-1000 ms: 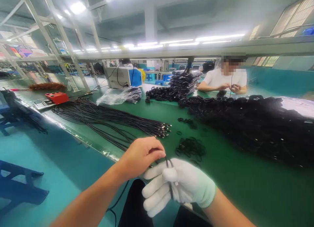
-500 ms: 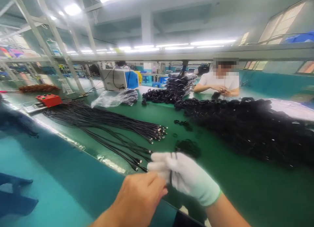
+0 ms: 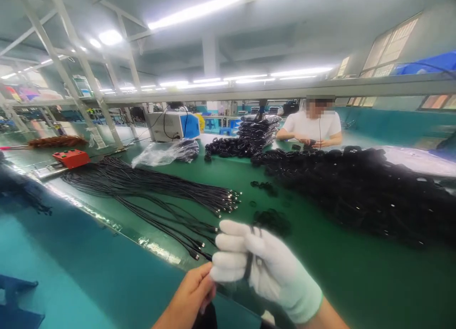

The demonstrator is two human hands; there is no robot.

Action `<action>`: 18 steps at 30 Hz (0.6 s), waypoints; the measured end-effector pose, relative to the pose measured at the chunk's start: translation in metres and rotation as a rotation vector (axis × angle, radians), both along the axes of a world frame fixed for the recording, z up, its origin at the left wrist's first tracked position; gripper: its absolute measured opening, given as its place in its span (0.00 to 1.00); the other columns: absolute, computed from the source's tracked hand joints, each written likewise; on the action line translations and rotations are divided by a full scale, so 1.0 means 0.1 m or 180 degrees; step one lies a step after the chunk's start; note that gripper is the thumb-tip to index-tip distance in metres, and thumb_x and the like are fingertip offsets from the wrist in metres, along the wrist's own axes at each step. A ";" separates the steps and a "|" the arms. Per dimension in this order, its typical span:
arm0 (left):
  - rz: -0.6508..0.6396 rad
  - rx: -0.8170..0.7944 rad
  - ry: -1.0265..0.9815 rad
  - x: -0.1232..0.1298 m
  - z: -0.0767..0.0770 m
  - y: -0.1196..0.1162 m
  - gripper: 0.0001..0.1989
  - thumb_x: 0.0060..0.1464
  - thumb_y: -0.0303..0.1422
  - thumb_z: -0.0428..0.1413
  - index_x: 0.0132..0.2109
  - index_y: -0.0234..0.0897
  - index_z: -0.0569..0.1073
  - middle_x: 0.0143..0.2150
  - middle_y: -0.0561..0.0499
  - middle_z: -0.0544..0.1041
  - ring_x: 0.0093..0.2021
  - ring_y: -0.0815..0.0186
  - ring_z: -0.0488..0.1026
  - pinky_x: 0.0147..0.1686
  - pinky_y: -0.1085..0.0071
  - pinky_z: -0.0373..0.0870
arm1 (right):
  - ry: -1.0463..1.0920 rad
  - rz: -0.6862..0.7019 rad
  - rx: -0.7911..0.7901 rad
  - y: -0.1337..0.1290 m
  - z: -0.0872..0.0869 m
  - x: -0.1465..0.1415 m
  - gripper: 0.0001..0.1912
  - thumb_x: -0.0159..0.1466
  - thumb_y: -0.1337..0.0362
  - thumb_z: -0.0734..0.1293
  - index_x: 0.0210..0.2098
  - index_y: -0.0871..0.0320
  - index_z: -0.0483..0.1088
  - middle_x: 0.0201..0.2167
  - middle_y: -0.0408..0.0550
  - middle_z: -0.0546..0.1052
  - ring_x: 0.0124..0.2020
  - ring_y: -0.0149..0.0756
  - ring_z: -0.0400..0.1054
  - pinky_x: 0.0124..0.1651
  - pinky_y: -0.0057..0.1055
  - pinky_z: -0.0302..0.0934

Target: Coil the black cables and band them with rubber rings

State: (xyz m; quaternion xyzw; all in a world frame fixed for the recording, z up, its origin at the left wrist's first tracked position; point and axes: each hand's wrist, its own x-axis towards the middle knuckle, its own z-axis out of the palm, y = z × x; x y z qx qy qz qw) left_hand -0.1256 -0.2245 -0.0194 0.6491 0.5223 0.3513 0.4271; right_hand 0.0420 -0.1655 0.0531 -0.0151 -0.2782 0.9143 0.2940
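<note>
right hand [image 3: 265, 267] clasps black cable [image 3: 248, 266] running across palm, grip of left hand [image 3: 195, 288] unclear.

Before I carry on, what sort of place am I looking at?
Probably a factory workshop that handles cables: bundled black cables with plug ends lie on a long green bench, a big dark heap sits farther right, and a co-worker works with both hands across from you.

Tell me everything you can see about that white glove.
The white glove covers the right hand. It looks like knitted fabric, tinted pale green toward the wrist, with a brighter green cuff edge. Its fingers point left, partly curled, by the green table. A black strip, perhaps cable, runs across the palm, under the thumb. Whether its fingertips touch the left hand is unclear.
</note>
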 end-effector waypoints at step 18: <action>-0.0204 -0.0073 -0.0630 0.00 0.49 0.25 0.08 0.49 0.34 0.59 0.30 0.32 0.76 0.28 0.52 0.71 0.29 0.70 0.66 0.29 0.76 0.62 | -0.0325 0.0901 -0.0159 -0.32 -0.33 -0.04 0.18 0.51 0.62 0.74 0.30 0.61 0.61 0.23 0.38 0.59 0.23 0.25 0.58 0.35 0.33 0.59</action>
